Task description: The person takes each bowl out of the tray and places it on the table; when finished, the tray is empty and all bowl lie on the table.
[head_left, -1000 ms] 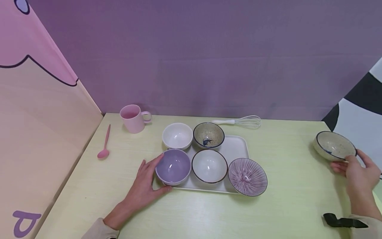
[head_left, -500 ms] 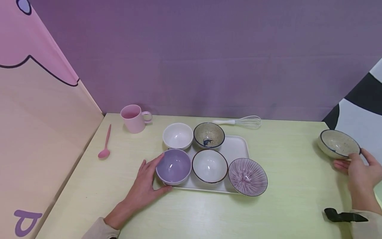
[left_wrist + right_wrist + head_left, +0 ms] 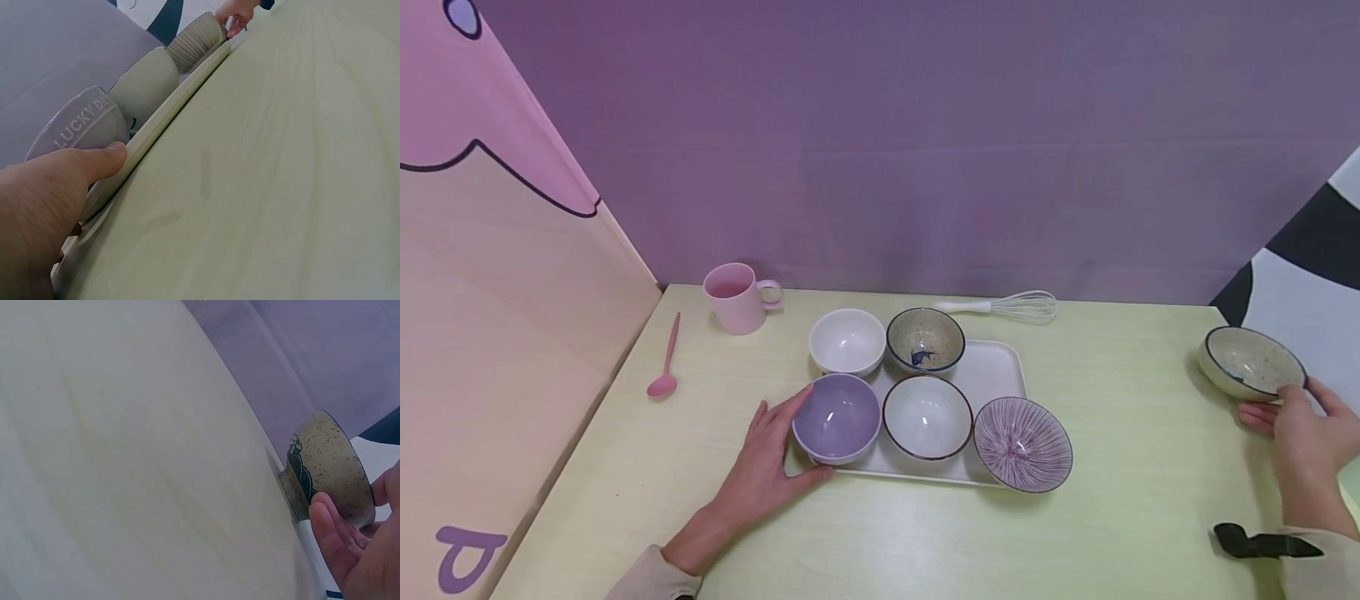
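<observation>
My left hand (image 3: 773, 457) grips a purple bowl (image 3: 837, 417) from its left side, index finger by the rim and thumb low at the front. In the left wrist view its thumb lies against the bowl's raised lettering (image 3: 84, 119), just above the tray's rim. At the far right, my right hand (image 3: 1307, 433) holds a speckled bowl (image 3: 1255, 362) with a dark blue rim, thumb on the rim and fingers beneath. The right wrist view shows that bowl's patterned outside (image 3: 328, 469); its foot is close to the tabletop, contact unclear.
A white tray (image 3: 996, 367) bears a white bowl (image 3: 847, 342), another speckled bowl (image 3: 925, 337), a brown-rimmed bowl (image 3: 927, 417) and a striped bowl (image 3: 1022, 444) overhanging its corner. A whisk (image 3: 1000, 306) lies behind; a pink mug (image 3: 737, 300) and pink spoon (image 3: 662, 379) are at left.
The right hand and its speckled bowl shifted slightly right and away during the first half second, then stayed put. My left hand and the bowls by the tray keep their places.
</observation>
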